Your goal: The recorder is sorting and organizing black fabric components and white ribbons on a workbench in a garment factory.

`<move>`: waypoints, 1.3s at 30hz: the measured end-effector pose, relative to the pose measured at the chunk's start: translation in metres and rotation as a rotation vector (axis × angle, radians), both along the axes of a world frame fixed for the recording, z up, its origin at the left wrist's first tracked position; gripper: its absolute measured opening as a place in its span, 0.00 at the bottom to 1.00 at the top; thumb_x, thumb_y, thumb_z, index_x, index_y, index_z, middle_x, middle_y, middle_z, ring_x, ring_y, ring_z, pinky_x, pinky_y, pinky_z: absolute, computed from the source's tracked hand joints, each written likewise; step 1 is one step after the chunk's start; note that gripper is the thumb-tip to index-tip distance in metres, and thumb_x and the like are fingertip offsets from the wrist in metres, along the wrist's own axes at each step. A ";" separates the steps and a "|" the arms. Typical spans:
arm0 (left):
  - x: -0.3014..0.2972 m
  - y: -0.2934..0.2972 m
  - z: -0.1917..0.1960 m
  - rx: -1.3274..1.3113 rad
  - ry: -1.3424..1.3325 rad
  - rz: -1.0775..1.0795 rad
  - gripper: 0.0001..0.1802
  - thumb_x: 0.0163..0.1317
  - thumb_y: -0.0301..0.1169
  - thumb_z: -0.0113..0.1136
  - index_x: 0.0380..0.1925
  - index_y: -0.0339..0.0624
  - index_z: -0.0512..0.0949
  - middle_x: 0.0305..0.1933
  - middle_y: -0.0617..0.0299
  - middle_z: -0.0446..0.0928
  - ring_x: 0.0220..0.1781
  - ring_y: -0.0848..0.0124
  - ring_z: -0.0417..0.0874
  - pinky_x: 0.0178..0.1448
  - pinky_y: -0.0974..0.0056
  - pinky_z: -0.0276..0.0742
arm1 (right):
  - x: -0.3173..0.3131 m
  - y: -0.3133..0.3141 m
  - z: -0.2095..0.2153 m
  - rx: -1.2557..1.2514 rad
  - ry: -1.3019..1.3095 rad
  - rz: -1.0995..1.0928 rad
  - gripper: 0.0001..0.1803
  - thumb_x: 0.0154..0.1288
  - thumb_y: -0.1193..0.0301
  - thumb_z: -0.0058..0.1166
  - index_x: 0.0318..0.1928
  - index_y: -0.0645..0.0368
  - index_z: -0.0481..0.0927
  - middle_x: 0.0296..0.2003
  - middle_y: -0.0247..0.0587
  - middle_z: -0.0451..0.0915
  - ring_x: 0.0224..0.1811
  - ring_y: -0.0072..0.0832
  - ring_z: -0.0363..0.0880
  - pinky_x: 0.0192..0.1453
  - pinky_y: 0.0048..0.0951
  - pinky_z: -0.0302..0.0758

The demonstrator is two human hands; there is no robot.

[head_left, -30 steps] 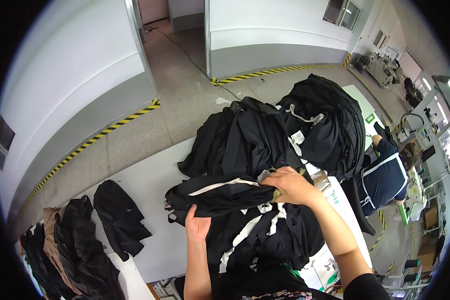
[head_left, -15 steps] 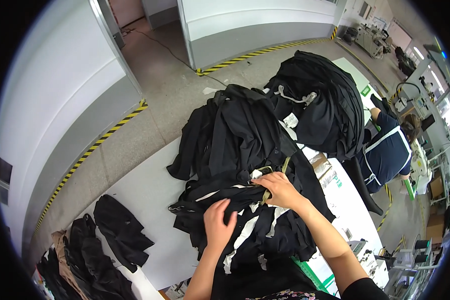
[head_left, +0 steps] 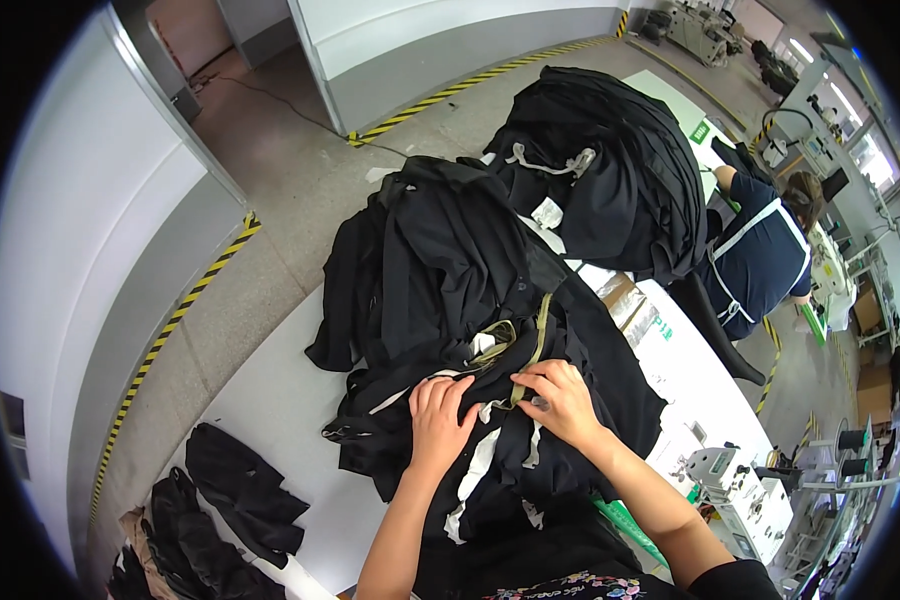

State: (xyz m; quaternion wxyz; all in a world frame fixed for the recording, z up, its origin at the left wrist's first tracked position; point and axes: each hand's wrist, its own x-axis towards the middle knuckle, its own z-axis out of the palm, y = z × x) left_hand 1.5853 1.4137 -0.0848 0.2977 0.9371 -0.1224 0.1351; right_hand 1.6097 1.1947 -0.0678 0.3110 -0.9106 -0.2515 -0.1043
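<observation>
A heap of black garments (head_left: 440,260) lies on the table in front of me. My left hand (head_left: 440,425) rests on the near folds, its fingers stretched over the cloth and the thumb apart. To the right of it, my right hand (head_left: 562,405) pinches the olive-green tape (head_left: 543,335) between thumb and fingers. Part of that tape loops over the black cloth just beyond my hands, beside a small white piece. White fabric strips (head_left: 478,470) hang from the garment below my hands.
Another big black pile (head_left: 610,170) sits farther back. At the left edge lie a black garment piece (head_left: 240,490) and more dark clothes. A white sewing machine (head_left: 740,500) stands at right. Beyond it, a person in dark blue (head_left: 760,265) sits working.
My left hand has moved up onto the cloth. My right hand has come lower, nearer the left, and grips the olive tape. The view has shifted, with more sewing machine visible.
</observation>
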 end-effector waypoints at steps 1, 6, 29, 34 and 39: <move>0.000 -0.001 0.000 0.015 0.008 0.006 0.22 0.52 0.31 0.69 0.49 0.46 0.78 0.45 0.61 0.74 0.56 0.63 0.74 0.68 0.52 0.62 | -0.001 0.000 0.000 -0.032 0.005 0.017 0.27 0.42 0.73 0.70 0.49 0.50 0.81 0.43 0.32 0.77 0.48 0.33 0.75 0.52 0.34 0.71; -0.013 0.000 -0.010 0.034 -0.045 -0.067 0.17 0.52 0.29 0.69 0.43 0.46 0.79 0.42 0.63 0.75 0.54 0.64 0.76 0.68 0.52 0.63 | -0.008 0.005 -0.001 -0.125 -0.086 0.072 0.36 0.41 0.72 0.71 0.57 0.45 0.78 0.50 0.31 0.73 0.53 0.32 0.73 0.56 0.35 0.70; -0.011 0.002 -0.014 0.178 -0.077 -0.119 0.30 0.48 0.30 0.71 0.55 0.49 0.77 0.49 0.63 0.72 0.56 0.64 0.73 0.62 0.54 0.67 | -0.018 -0.006 -0.014 -0.257 -0.067 0.028 0.28 0.43 0.64 0.70 0.50 0.48 0.78 0.48 0.27 0.76 0.53 0.26 0.73 0.57 0.32 0.64; -0.017 -0.001 -0.020 0.186 -0.177 -0.096 0.21 0.53 0.30 0.67 0.51 0.51 0.81 0.45 0.67 0.74 0.51 0.68 0.76 0.59 0.57 0.68 | -0.021 -0.009 -0.018 -0.217 -0.041 -0.021 0.37 0.40 0.61 0.71 0.56 0.48 0.75 0.45 0.29 0.77 0.48 0.30 0.74 0.53 0.34 0.64; -0.021 0.000 -0.025 0.239 -0.233 -0.082 0.18 0.57 0.30 0.62 0.49 0.53 0.83 0.44 0.70 0.76 0.50 0.73 0.77 0.61 0.60 0.65 | -0.020 -0.005 -0.009 -0.237 -0.039 -0.021 0.44 0.39 0.61 0.72 0.63 0.47 0.72 0.42 0.29 0.76 0.44 0.29 0.74 0.53 0.34 0.65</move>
